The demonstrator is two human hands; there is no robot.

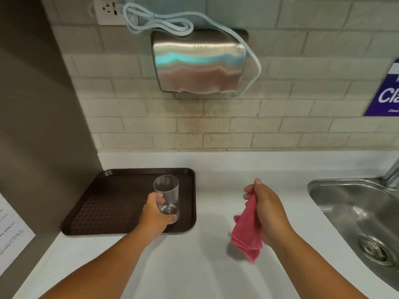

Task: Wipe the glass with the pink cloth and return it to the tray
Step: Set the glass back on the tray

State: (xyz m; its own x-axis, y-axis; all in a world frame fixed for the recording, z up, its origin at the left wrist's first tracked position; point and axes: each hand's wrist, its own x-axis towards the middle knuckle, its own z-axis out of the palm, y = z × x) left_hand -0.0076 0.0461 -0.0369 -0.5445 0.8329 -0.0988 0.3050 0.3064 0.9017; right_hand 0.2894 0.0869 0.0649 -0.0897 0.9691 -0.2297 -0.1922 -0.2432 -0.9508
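Observation:
A clear drinking glass (167, 190) stands upright over the right part of the dark brown tray (112, 203). My left hand (154, 213) grips its lower half from the left; whether its base touches the tray I cannot tell. My right hand (266, 209) is off to the right above the white counter, fingers pinched on the pink cloth (246, 236). The cloth hangs down folded from that hand, its tip just above the counter. Glass and cloth are apart.
The tray lies on a white counter (207, 266) against a brown side wall at left. A steel sink (354, 214) with a tap sits at right. A steel hand dryer (198, 61) hangs on the tiled wall above. A paper sheet (10, 231) is at far left.

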